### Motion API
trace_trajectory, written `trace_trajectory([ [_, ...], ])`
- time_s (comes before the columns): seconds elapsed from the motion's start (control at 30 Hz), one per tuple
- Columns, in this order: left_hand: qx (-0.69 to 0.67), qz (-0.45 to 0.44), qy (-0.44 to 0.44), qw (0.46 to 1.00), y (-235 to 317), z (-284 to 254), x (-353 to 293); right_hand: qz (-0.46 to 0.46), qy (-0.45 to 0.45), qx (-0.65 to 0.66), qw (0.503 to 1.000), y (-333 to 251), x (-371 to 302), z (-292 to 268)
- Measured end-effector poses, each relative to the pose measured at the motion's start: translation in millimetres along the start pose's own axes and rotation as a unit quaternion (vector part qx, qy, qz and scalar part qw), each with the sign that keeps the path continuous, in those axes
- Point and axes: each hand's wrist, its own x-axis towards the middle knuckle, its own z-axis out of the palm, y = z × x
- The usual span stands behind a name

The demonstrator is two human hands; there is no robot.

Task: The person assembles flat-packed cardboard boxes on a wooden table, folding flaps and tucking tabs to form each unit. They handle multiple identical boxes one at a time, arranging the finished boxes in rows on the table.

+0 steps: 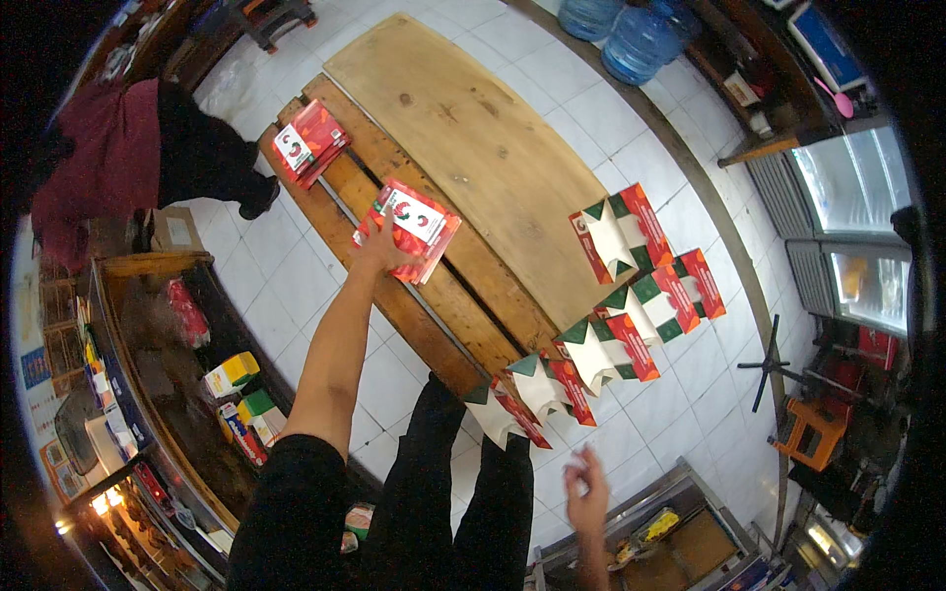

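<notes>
My left hand (382,248) reaches out over a stack of flat red cartons (419,219) on the wooden bench, gripping a carton at the stack's near left edge. The stack is slightly fanned, with a white panel and red print on top. My right hand (588,490) is in the air at the lower right, holding nothing, its fingers loosely bent and apart. Beyond it, several opened cartons (591,360), red and green outside and white inside, stand in a staggered group by the bench's right end.
A second stack of flat red cartons (311,143) lies farther along the wooden bench (473,320). Left stands a dark cabinet (158,266) with packages; a person (128,163) is behind it. Blue water bottles (641,44) are at the back, an orange stool (813,433) at the right.
</notes>
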Motion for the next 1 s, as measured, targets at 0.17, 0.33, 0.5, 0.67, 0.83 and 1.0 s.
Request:
trace_trajectory([
  [0.17, 0.03, 0.088, 0.046, 0.995, -27.3, 18.9, -3.2, 0.114, -0.106, 0.055, 0.986, 17.2, -62.5, 34.7],
  [0.33, -0.065, 0.062, 0.192, 0.977, -55.8, -33.6, -110.8, 0.054, -0.167, -0.059, 0.983, -11.2, -58.0, 49.7],
  [0.5, -0.326, 0.208, 0.165, 0.907, -78.1, -76.4, -323.4, 0.03, -0.102, 0.263, 0.959, -128.0, -34.2, 107.3],
  [0.67, -0.583, 0.26, 0.096, 0.763, -68.4, -86.2, -411.6, -0.059, -0.1, 0.433, 0.894, -233.7, -43.3, 102.1],
  [0.83, -0.544, 0.309, -0.188, 0.757, -46.4, -127.9, -405.4, -0.105, -0.137, 0.272, 0.947, -277.0, -61.5, 67.6],
  [1.0, -0.605, 0.399, -0.234, 0.648, -25.6, -160.0, -412.5, -0.097, -0.115, 0.423, 0.894, -291.5, -70.7, 28.2],
])
